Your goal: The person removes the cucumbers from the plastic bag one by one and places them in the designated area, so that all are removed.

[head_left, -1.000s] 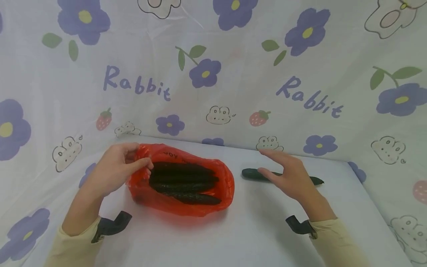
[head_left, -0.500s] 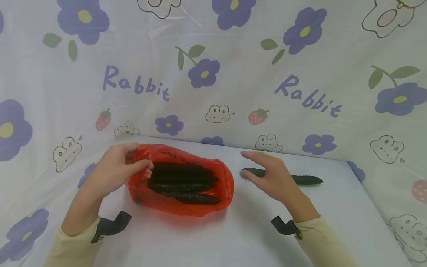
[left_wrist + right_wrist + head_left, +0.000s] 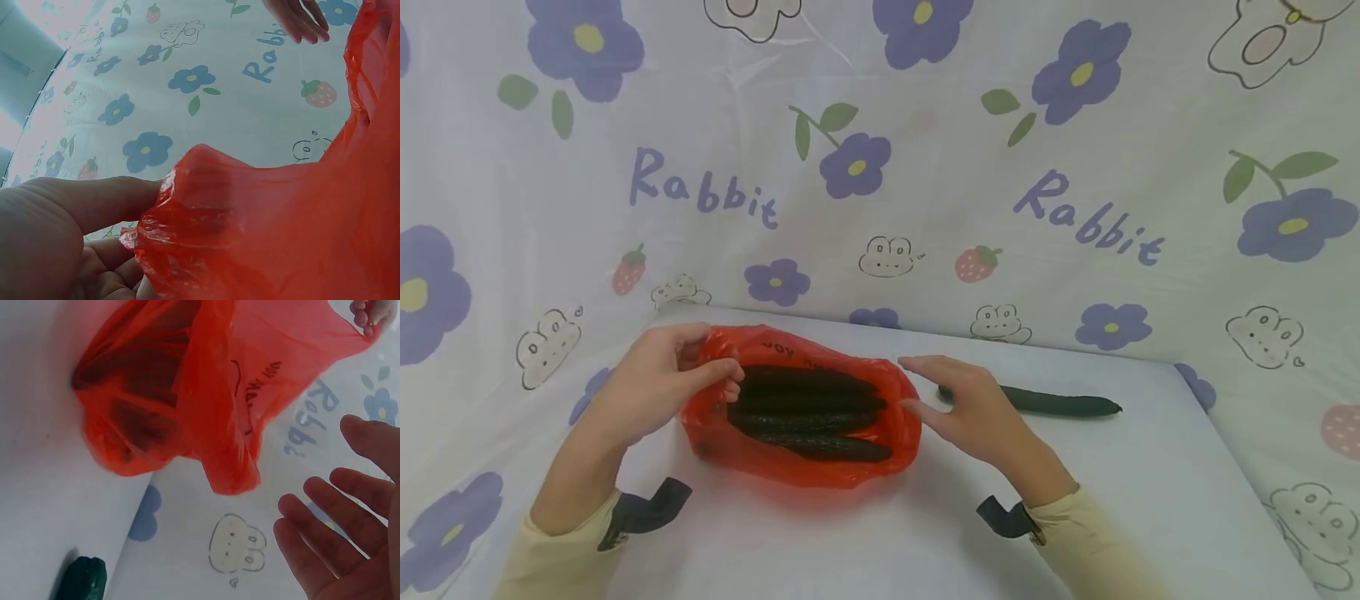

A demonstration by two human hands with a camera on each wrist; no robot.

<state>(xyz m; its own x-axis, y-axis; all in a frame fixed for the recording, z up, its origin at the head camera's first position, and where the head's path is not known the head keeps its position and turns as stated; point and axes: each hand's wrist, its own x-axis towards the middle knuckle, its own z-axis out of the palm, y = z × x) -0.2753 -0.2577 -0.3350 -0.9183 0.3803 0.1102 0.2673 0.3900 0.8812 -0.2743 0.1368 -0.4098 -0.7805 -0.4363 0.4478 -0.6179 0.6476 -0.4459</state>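
Observation:
A red plastic bag [image 3: 805, 479] lies on its side on the white table, its mouth facing the head camera and several dark green cucumbers [image 3: 820, 421] inside. At the bag's left end my left hand [image 3: 658, 379] pinches the gathered plastic between thumb and fingers; the left wrist view shows the red film [image 3: 206, 212] drawn up from that grip. My right hand [image 3: 970, 408] hovers by the bag's right end, fingers spread and holding nothing. In the right wrist view a gap separates its fingers [image 3: 312, 544] from the bag. Behind the right hand lies a single cucumber [image 3: 1063, 403], partly covered by it.
The white table [image 3: 850, 550] runs back to a hanging cloth [image 3: 940, 150] printed with purple flowers, rabbits and strawberries. A black strap device [image 3: 643, 512] sits on the left wrist, another black one [image 3: 1007, 517] on the right.
My right hand has moved left, from over the loose cucumber to the bag's right end, uncovering more of that cucumber. My left hand keeps its hold on the bag.

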